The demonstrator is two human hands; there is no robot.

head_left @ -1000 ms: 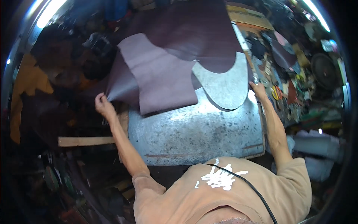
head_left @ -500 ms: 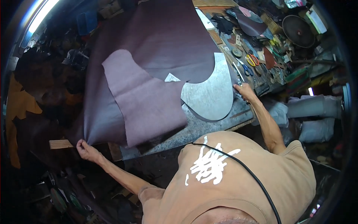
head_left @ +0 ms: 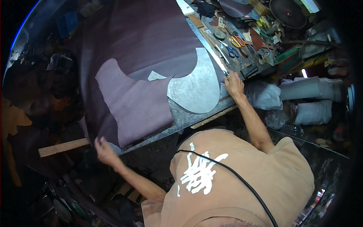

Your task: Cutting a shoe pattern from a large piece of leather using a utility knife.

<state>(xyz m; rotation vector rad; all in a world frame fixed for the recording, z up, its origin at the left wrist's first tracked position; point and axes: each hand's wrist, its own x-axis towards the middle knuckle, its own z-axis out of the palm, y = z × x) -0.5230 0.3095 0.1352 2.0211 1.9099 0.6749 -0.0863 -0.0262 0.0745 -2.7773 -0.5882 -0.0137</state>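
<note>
A large sheet of dark maroon leather (head_left: 151, 38) covers much of the workbench, its left side hanging over the edge. On it lies a mauve piece (head_left: 140, 102) with a curved cutout, suede-like side up. Beside that is a grey, rounded template-like piece (head_left: 200, 89). My left hand (head_left: 107, 153) is off the near left corner of the leather, fingers apart and slightly blurred, holding nothing. At the bench's right edge, my right hand (head_left: 235, 85) has its fingers closed next to the leather's edge and a small metallic item; what they grip is hidden.
Scissors with orange handles (head_left: 237, 41), blue-handled scissors (head_left: 232, 52) and a round tin (head_left: 219, 35) lie on the cluttered right of the bench. Plastic-wrapped rolls (head_left: 300, 90) are stacked to the right. A wooden bar (head_left: 64, 146) sticks out at the left.
My left hand has let go of the leather's near left corner and shifted right and a little lower. The leather there hangs looser. The whole view has also shifted.
</note>
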